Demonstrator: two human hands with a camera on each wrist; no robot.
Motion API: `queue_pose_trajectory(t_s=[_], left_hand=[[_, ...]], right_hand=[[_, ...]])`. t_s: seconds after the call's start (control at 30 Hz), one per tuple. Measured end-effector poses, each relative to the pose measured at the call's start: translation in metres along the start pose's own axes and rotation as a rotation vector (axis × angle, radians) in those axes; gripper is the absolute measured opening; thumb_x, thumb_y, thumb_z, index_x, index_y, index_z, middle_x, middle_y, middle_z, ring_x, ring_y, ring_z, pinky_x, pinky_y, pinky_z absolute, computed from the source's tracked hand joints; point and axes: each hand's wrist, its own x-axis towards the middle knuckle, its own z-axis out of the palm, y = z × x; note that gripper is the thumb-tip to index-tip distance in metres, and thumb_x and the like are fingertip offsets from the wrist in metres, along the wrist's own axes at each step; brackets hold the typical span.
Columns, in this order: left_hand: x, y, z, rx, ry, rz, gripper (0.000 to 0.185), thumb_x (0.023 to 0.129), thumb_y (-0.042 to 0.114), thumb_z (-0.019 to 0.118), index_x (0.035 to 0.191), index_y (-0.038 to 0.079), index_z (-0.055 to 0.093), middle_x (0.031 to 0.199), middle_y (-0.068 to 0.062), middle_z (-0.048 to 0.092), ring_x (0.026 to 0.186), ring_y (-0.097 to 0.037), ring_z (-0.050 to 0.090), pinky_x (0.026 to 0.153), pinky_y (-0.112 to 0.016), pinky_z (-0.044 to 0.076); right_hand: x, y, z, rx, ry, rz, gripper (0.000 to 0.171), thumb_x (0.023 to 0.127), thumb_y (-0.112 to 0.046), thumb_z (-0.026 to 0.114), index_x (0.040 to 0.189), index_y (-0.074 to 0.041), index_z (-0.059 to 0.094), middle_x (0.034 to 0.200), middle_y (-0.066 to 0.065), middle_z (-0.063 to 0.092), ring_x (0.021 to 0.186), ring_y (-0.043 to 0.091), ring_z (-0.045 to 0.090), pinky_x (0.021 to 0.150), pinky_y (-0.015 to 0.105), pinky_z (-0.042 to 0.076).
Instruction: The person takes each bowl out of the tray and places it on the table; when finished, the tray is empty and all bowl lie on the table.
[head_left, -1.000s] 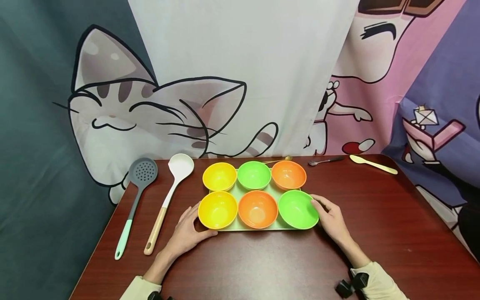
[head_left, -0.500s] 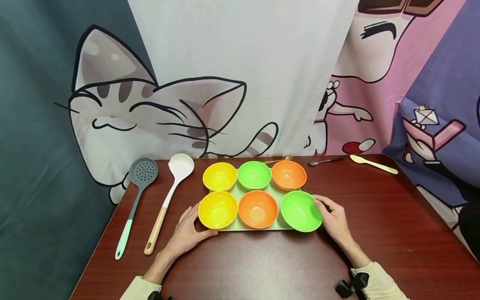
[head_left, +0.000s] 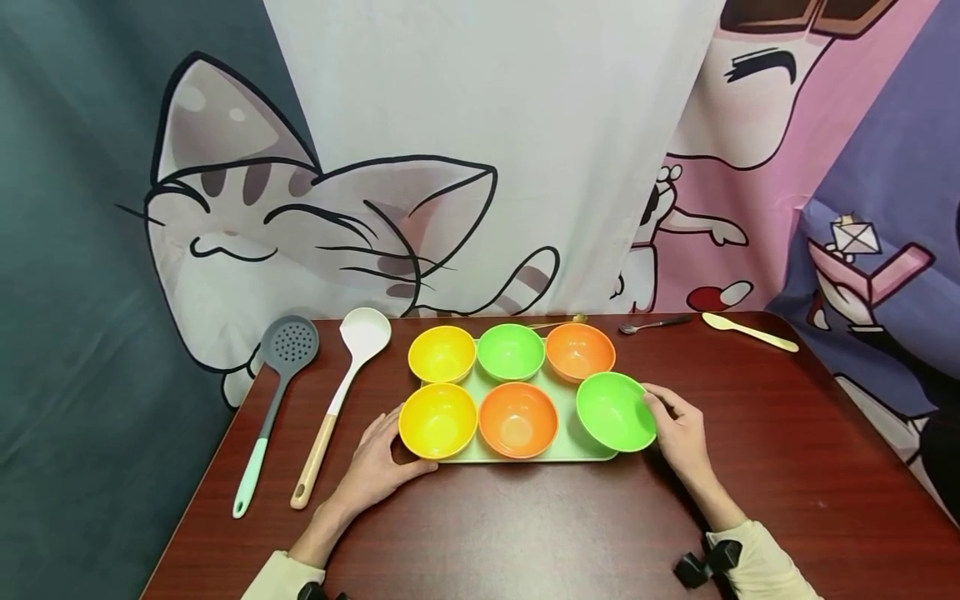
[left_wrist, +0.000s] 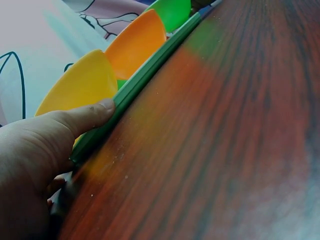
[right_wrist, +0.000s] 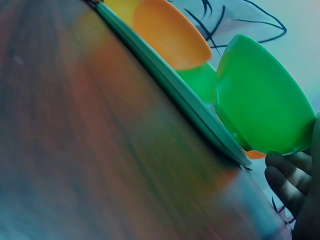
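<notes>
The right hand (head_left: 681,429) reaches in from the side, its thumb over the rim of the bright green, smooth round bowl (head_left: 617,412), pinching it against the fingers. That bowl is over the right end of the pale green, flat rectangular tray (head_left: 567,442), apart from the orange round bowl (head_left: 517,421). The left hand (head_left: 378,458) curls round the tray's near-left corner, thumb stretched along the front edge. The right wrist view shows fingers beneath the bowl, hidden from above; whether its base clears the tray, I can't quite tell.
</notes>
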Motion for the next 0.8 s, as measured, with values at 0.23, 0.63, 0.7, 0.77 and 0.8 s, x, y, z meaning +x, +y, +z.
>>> queue_pose_trajectory(t_s=[0.23, 0.63, 0.7, 0.77, 0.8], left_hand=[[0.000, 0.000, 0.000, 0.003, -0.001, -0.002, 0.093, 0.071, 0.052, 0.086, 0.148, 0.017, 0.049, 0.154, -0.007, 0.047, 0.148, -0.029, 0.036, 0.122, -0.053, 0.019], [0.001, 0.000, 0.000, 0.007, -0.017, -0.026, 0.094, 0.072, 0.062, 0.081, 0.151, 0.024, 0.045, 0.155, 0.000, 0.045, 0.149, -0.025, 0.034, 0.122, -0.055, 0.019], [0.001, 0.001, 0.000, 0.010, -0.010, -0.015, 0.094, 0.073, 0.062, 0.081, 0.151, 0.025, 0.044, 0.156, 0.000, 0.045, 0.149, -0.024, 0.035, 0.122, -0.055, 0.019], [0.000, 0.001, 0.000, 0.011, -0.005, -0.003, 0.093, 0.073, 0.060, 0.082, 0.151, 0.025, 0.044, 0.155, 0.000, 0.045, 0.148, -0.024, 0.036, 0.122, -0.056, 0.020], [-0.002, 0.001, 0.000, 0.009, -0.002, -0.003, 0.093, 0.073, 0.058, 0.083, 0.151, 0.024, 0.045, 0.155, -0.001, 0.045, 0.148, -0.025, 0.036, 0.121, -0.057, 0.020]], right_hand=[[0.010, 0.004, -0.008, 0.024, 0.061, 0.071, 0.025, 0.098, -0.010, 0.062, 0.115, 0.007, 0.071, 0.090, -0.018, 0.071, 0.070, -0.003, 0.063, 0.059, 0.013, 0.053], [0.040, 0.018, -0.043, 0.001, 0.241, 0.158, 0.025, 0.095, -0.007, 0.063, 0.113, 0.009, 0.071, 0.086, -0.025, 0.070, 0.080, -0.008, 0.063, 0.068, 0.006, 0.050], [0.046, 0.020, -0.052, 0.012, 0.286, 0.180, 0.025, 0.094, -0.007, 0.064, 0.112, 0.007, 0.072, 0.085, -0.025, 0.070, 0.082, -0.008, 0.063, 0.070, 0.005, 0.049], [0.050, 0.023, -0.061, 0.029, 0.325, 0.215, 0.023, 0.093, -0.009, 0.064, 0.110, 0.002, 0.074, 0.084, -0.025, 0.070, 0.081, -0.008, 0.062, 0.068, 0.004, 0.048], [0.051, 0.026, -0.065, 0.040, 0.339, 0.238, 0.022, 0.093, -0.010, 0.065, 0.109, 0.000, 0.075, 0.083, -0.024, 0.070, 0.080, -0.007, 0.062, 0.067, 0.004, 0.048]])
